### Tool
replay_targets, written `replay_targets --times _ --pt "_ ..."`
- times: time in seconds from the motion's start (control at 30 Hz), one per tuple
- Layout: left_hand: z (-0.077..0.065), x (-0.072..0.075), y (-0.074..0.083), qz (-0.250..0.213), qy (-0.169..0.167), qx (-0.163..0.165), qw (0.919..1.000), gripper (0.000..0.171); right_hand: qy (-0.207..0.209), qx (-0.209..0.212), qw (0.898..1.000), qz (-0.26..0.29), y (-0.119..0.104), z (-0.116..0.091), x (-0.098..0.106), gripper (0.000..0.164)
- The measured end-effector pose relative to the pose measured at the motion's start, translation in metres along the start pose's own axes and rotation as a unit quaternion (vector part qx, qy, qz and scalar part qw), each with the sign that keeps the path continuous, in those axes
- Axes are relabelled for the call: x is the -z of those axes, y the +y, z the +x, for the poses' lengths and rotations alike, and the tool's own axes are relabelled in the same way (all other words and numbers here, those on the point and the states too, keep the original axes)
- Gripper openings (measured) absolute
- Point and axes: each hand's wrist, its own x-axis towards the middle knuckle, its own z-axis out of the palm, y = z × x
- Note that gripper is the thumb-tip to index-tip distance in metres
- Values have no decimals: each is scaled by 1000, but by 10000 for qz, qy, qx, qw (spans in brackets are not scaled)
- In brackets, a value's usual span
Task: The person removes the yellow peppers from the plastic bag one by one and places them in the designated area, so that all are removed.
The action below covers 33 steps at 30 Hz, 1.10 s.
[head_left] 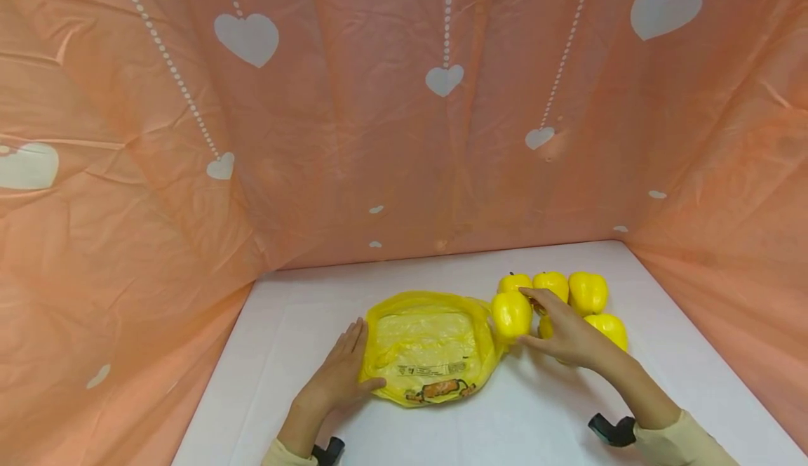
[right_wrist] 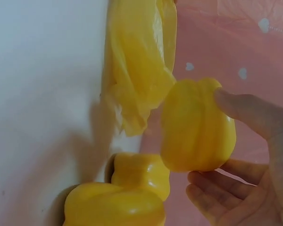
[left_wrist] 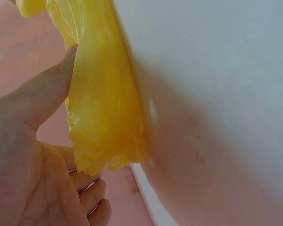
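Note:
A yellow plastic bag [head_left: 435, 354] stands on the table with its mouth spread wide and printing on its near side. My left hand [head_left: 339, 368] rests against the bag's left side, fingers extended; in the left wrist view its thumb [left_wrist: 52, 89] lies along the yellow plastic. Between the thumb and fingers of my right hand [head_left: 564, 333] is a yellow bell pepper [head_left: 511, 316], held up beside the bag's right edge. The right wrist view shows this bell pepper [right_wrist: 197, 127] off the table, gripped at its side.
Several more yellow bell peppers [head_left: 588, 293] sit in a group behind and beneath my right hand. A white table [head_left: 303, 297] carries everything, enclosed by pinkish-orange sheeting [head_left: 404, 136] with white hearts at the back and both sides.

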Motion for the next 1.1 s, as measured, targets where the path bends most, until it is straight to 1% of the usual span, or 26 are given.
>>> replay_targets --times 0.33,0.6,0.87,1.1 --pt "-2 0 0 -2 -23 39 10000 111 -52 111 9997 -193 9 -8 0 84" --pt "-2 2 2 -13 12 26 10000 110 -230 42 9993 -289 10 -11 3 84" --pt "-2 2 3 -15 -36 112 9999 111 -363 172 9985 -379 14 -13 1 83" --pt "0 3 2 -71 -13 75 9999 111 -480 182 9979 -391 16 -16 1 84"
